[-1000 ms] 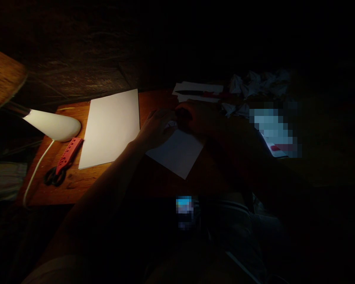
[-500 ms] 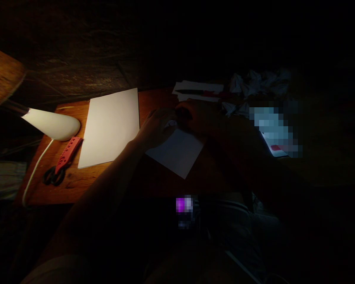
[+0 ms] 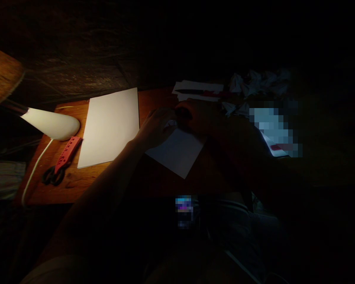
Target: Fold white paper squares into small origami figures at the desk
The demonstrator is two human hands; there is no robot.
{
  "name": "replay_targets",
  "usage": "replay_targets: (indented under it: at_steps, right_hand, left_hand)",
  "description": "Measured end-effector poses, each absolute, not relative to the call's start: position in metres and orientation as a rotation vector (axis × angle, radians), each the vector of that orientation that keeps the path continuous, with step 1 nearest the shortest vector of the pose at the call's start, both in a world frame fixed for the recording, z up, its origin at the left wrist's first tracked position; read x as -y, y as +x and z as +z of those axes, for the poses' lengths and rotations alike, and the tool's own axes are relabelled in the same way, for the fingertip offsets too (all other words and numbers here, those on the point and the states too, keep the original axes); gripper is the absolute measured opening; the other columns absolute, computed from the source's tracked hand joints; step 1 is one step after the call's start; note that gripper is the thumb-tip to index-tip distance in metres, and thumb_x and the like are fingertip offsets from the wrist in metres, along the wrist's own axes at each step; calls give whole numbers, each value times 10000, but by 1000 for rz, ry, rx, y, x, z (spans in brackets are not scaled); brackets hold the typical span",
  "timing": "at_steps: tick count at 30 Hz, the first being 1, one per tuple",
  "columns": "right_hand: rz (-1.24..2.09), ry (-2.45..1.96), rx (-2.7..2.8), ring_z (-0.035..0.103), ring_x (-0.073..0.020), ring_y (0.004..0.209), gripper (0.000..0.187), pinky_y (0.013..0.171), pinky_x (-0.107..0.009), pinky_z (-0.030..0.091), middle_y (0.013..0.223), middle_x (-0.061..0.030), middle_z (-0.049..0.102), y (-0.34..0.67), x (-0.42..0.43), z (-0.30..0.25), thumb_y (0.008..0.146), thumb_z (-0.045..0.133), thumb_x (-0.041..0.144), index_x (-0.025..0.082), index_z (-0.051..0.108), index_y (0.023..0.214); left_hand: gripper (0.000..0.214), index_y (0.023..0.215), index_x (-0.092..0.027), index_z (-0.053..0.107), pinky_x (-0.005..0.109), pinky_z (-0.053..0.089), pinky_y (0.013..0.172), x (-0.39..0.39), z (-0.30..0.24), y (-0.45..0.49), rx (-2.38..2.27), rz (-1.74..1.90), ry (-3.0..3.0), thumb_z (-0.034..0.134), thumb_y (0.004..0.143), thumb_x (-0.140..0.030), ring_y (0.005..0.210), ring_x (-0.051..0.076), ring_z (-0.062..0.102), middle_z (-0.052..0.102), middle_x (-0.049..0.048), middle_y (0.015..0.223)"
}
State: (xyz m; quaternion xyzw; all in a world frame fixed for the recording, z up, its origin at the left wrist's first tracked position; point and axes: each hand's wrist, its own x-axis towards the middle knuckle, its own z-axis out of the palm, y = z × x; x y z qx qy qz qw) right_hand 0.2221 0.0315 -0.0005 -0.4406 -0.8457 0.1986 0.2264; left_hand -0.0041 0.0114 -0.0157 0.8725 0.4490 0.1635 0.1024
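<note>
The scene is very dark, lit only from the left. My left hand [image 3: 157, 128] and my right hand [image 3: 198, 116] meet over the far corner of a white square of paper [image 3: 177, 153] that lies on the wooden table [image 3: 77, 185]. Both hands have their fingers curled and pressed onto the paper's upper edge, where a small fold or corner shows between them. The fingertips are in shadow, so the exact grip is unclear.
A larger white sheet [image 3: 110, 126] lies to the left. Beside it sit red-handled scissors [image 3: 61, 161] and a white lamp head [image 3: 51, 124] with its cord. At the back are flat papers [image 3: 198, 90] and crumpled paper [image 3: 254, 85].
Hardly anything has changed. Both hands stay pressed on the paper's far corner, and the view has shifted very slightly.
</note>
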Motion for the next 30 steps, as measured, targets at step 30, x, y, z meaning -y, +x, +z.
replay_targets:
  at_steps: [30]
  right_hand:
    - [500, -1251, 2350, 648, -307, 1132, 426, 933, -417, 499, 1415, -145, 620, 221, -27, 0, 935, 673, 326, 220, 686, 1346]
  left_hand:
    - [720, 1455, -228, 650, 556, 465, 1229, -16, -19, -5, -1273, 479, 2549, 417, 813, -1, 1394, 306, 634, 683, 97, 1509]
